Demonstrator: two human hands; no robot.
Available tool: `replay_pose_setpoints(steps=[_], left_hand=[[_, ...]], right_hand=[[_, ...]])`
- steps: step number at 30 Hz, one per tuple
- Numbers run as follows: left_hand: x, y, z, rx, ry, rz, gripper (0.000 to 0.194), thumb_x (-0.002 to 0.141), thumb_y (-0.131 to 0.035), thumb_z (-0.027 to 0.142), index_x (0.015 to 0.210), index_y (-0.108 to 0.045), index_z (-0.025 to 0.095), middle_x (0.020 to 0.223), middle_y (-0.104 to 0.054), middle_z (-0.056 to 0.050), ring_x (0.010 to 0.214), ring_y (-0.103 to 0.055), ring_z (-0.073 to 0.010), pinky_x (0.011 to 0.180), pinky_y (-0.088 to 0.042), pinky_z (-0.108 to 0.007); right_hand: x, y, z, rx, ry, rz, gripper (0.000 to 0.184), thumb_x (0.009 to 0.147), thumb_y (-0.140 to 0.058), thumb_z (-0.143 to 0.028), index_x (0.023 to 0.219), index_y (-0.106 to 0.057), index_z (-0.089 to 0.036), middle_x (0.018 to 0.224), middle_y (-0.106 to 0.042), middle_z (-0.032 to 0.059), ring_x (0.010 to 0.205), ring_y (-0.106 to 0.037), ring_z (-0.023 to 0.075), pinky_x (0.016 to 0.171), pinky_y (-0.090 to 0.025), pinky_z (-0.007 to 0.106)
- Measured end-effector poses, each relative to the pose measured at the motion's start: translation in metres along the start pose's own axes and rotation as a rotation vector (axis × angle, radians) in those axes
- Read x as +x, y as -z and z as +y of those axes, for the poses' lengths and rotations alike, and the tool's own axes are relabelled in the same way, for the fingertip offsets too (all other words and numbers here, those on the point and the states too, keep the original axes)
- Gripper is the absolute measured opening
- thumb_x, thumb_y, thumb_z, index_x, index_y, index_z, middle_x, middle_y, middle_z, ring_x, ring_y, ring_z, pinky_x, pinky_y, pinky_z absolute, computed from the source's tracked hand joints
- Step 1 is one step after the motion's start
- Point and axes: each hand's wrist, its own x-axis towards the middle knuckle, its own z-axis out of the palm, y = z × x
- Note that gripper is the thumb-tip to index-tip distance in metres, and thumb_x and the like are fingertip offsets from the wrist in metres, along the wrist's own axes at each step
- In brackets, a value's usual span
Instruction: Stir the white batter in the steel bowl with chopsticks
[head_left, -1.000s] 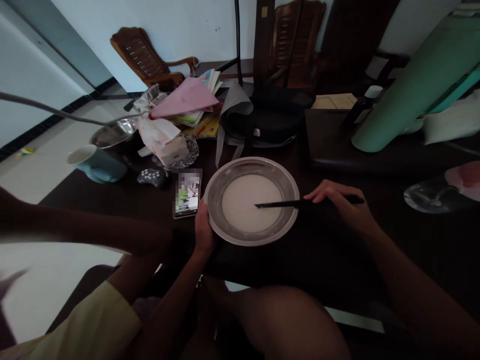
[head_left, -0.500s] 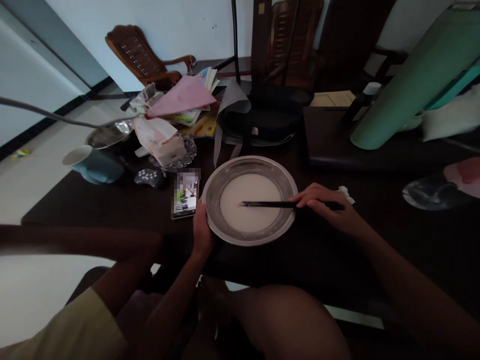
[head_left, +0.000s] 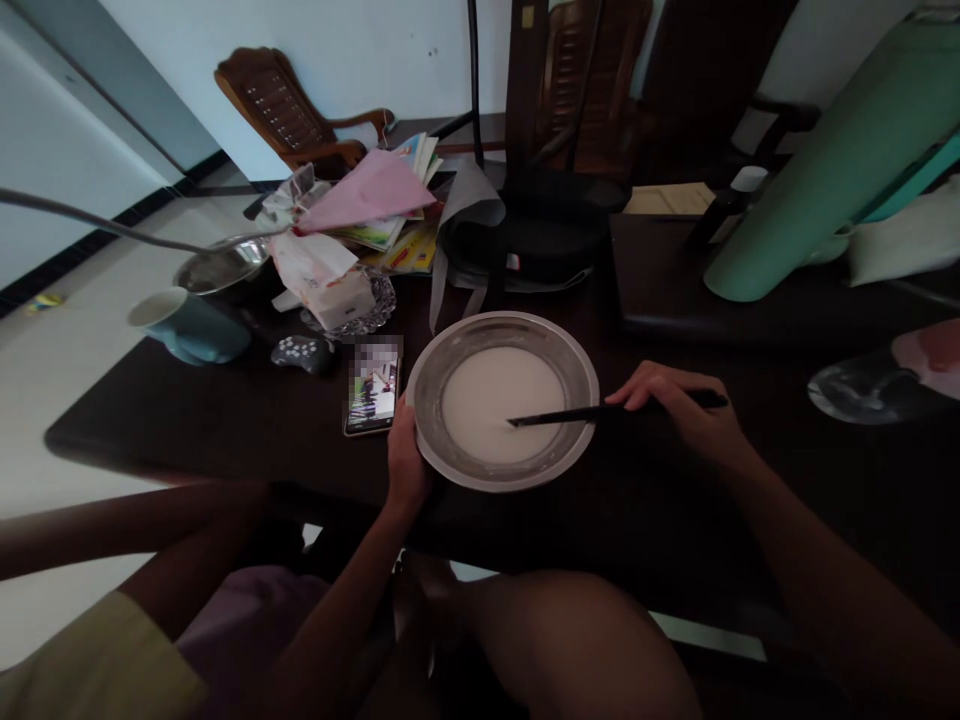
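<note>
Clasps a metal bowl (head_left: 502,332) of milky liquid (head_left: 491,390) by its side with the left hand (head_left: 406,455), on a dark table (head_left: 150,420) beside a smartphone (head_left: 376,395); dips black chopsticks (head_left: 562,413), pinched in the right hand (head_left: 679,405), into it.

Black chopsticks (head_left: 568,413), white liquid (head_left: 487,390)

This looks like the living room of a home — a carved brown wooden armchair (head_left: 268,105) stands near a white wall (head_left: 390,70), and the floor (head_left: 60,380) is pale and glossy. The dark wooden table (head_left: 127,420) carries household clutter: a pale blue mug (head_left: 202,335), a dark grey game controller with white buttons (head_left: 300,353), a white tissue packet (head_left: 345,300) and colourful paper booklets (head_left: 412,253).
</note>
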Motion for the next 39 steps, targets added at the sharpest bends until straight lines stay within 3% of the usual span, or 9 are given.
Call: replay_pose_setpoints(steps=[4,9,13,18,23,28,33,37,39], left_hand=[[-0.001,-0.001,0.003,0.019,-0.022,-0.018,0.04,0.097,-0.044,0.048,0.11,-0.071,0.021,0.115,-0.07,-0.006,0.112,-0.06,-0.0226,0.103,-0.044,-0.033],[-0.001,-0.002,0.004,-0.014,0.024,0.007,0.04,0.095,-0.046,0.049,0.112,-0.07,0.021,0.114,-0.07,-0.006,0.111,-0.061,-0.0231,0.102,-0.045,-0.034],[-0.002,-0.004,0.007,0.008,0.023,0.019,0.04,0.095,-0.046,0.048,0.109,-0.071,0.021,0.114,-0.071,-0.006,0.111,-0.061,-0.0239,0.1,-0.046,-0.033],[-0.002,-0.003,0.009,0.049,0.01,0.003,0.04,0.096,-0.045,0.049,0.106,-0.071,0.02,0.115,-0.07,-0.006,0.113,-0.06,-0.0237,0.103,-0.044,-0.033],[0.0,-0.001,0.004,0.043,-0.023,0.007,0.041,0.095,-0.046,0.051,0.109,-0.071,0.021,0.118,-0.07,-0.006,0.118,-0.059,-0.0233,0.107,-0.042,-0.033],[0.0,0.001,-0.001,0.018,0.009,0.003,0.042,0.096,-0.046,0.051,0.114,-0.07,0.021,0.119,-0.07,-0.005,0.117,-0.059,-0.023,0.107,-0.042,-0.034],[0.001,0.002,-0.005,0.021,0.002,-0.001,0.045,0.096,-0.045,0.053,0.118,-0.069,0.022,0.121,-0.07,-0.006,0.122,-0.058,-0.023,0.108,-0.041,-0.034],[0.0,0.001,-0.003,0.012,0.008,-0.01,0.045,0.096,-0.046,0.053,0.119,-0.069,0.022,0.12,-0.07,-0.006,0.122,-0.058,-0.0239,0.108,-0.041,-0.035],[0.0,0.001,-0.002,0.007,0.01,-0.012,0.045,0.096,-0.046,0.053,0.119,-0.069,0.022,0.118,-0.071,-0.006,0.122,-0.059,-0.024,0.108,-0.042,-0.036]], right_hand=[[0.0,0.0,0.0,-0.017,0.066,-0.095,0.021,0.096,-0.059,-0.029,0.084,-0.077,-0.027,0.095,-0.079,0.003,0.089,-0.07,0.0205,0.083,-0.053,0.036],[-0.001,0.001,0.001,-0.015,0.035,0.0,0.032,0.1,-0.052,-0.028,0.078,-0.075,-0.026,0.088,-0.078,0.0019,0.082,-0.07,0.0184,0.08,-0.053,0.035],[0.0,-0.001,0.0,-0.026,0.095,-0.109,0.021,0.097,-0.058,-0.027,0.086,-0.077,-0.026,0.097,-0.079,0.0029,0.09,-0.071,0.0203,0.084,-0.054,0.036],[-0.001,0.001,0.001,-0.035,0.047,0.025,0.032,0.1,-0.053,-0.031,0.078,-0.075,-0.025,0.088,-0.079,0.0027,0.082,-0.071,0.0196,0.079,-0.055,0.036],[0.0,-0.002,0.001,-0.034,0.11,-0.1,0.021,0.096,-0.059,-0.031,0.086,-0.077,-0.026,0.095,-0.08,0.0039,0.088,-0.071,0.0215,0.083,-0.055,0.038],[0.0,0.001,0.001,-0.053,0.022,0.037,0.033,0.099,-0.052,-0.034,0.076,-0.074,-0.026,0.087,-0.078,0.0037,0.082,-0.071,0.0217,0.079,-0.055,0.04],[0.001,-0.002,0.001,-0.054,0.082,-0.102,0.022,0.096,-0.058,-0.033,0.085,-0.076,-0.027,0.096,-0.079,0.0037,0.089,-0.071,0.0225,0.083,-0.055,0.04],[0.001,0.0,0.002,-0.075,0.029,0.015,0.028,0.098,-0.054,-0.031,0.08,-0.075,-0.026,0.091,-0.079,0.0024,0.085,-0.072,0.0209,0.082,-0.054,0.038],[0.0,0.0,0.003,-0.042,0.022,-0.009,0.031,0.1,-0.051,-0.031,0.079,-0.074,-0.026,0.089,-0.079,0.0023,0.083,-0.072,0.0202,0.08,-0.055,0.037]])
